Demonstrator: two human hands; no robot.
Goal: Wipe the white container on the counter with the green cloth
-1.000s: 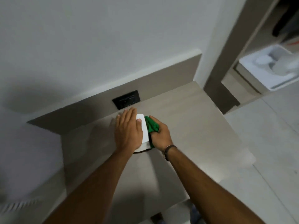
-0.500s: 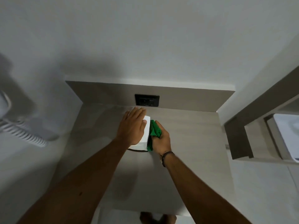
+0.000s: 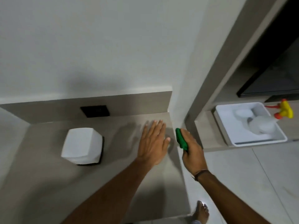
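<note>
The white container (image 3: 82, 145) stands alone on a dark base at the left of the beige counter (image 3: 123, 168). Neither hand touches it. My left hand (image 3: 153, 141) hovers flat with fingers spread over the counter's right part, well to the right of the container. My right hand (image 3: 191, 151) is past the counter's right edge and grips the bunched green cloth (image 3: 181, 139), which sticks out toward the wall corner.
A black wall socket (image 3: 95, 111) sits in the backsplash behind the container. On the lower shelf at right lies a white tray (image 3: 226, 126) with white dishes, and a yellow and red spray bottle (image 3: 285, 109) beside it. A bare foot (image 3: 201, 212) stands on the tiled floor.
Both hands have come off the white container and moved right, the right one taking the green cloth along. The view has swung right, so the container now appears at the left.
</note>
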